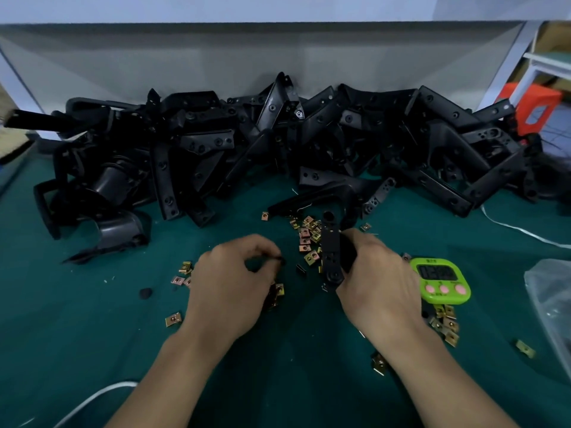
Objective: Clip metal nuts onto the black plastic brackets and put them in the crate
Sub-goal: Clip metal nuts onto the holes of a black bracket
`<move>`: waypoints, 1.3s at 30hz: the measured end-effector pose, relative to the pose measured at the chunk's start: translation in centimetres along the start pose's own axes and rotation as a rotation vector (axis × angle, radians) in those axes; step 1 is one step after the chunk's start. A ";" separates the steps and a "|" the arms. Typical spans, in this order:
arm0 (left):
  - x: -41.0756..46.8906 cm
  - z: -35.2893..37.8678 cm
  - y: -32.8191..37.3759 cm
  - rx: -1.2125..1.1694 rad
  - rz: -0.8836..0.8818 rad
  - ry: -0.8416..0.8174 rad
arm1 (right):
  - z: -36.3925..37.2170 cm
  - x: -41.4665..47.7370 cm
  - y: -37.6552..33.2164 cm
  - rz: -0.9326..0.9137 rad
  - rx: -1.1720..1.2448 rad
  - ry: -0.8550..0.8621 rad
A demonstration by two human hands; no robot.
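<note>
Head view: nuts [310,239] litter the table [92,319].
Left hand [231,279]: pinches a small dark bit [280,259].
Right hand [377,273]: grips a bracket [330,251].

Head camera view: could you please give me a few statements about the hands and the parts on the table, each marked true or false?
1. The right hand grips a black bracket. True.
2. The green timer lies to the left of the left hand. False: it lies beside the right hand, on that hand's right.
3. Metal nuts are scattered loose on the green mat. True.
4. The pile of black brackets sits at the near edge, under the wrists. False: it is heaped at the far side, against the back panel.
5. The left hand lies flat and open. False: its fingers are curled and pinch a small dark piece, too small to identify.
</note>
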State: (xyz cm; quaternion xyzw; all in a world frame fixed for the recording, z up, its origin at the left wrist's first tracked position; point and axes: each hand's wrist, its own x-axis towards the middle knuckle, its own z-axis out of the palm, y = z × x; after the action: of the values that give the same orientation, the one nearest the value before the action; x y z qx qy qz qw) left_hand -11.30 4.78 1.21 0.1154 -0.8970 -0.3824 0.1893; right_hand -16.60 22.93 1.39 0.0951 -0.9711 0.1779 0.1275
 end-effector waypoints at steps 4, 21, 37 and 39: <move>0.2 0.0 0.7 -0.322 -0.046 0.085 | -0.3 -0.1 -0.2 -0.006 0.026 -0.025; 0.1 0.7 0.8 -0.974 -0.346 -0.041 | -0.9 -0.9 -1.3 -0.066 0.106 -0.124; -0.4 1.1 1.3 -0.750 -0.201 -0.164 | -0.7 -0.3 -0.5 -0.066 0.137 -0.048; -0.4 1.0 1.2 -0.775 -0.225 -0.129 | -0.7 -0.4 -0.6 -0.061 0.142 -0.051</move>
State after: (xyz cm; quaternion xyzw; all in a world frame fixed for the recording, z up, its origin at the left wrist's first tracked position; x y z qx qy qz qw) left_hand -11.42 6.42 1.31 0.1088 -0.6784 -0.7168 0.1192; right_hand -15.96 22.66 2.07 0.1378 -0.9557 0.2397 0.1011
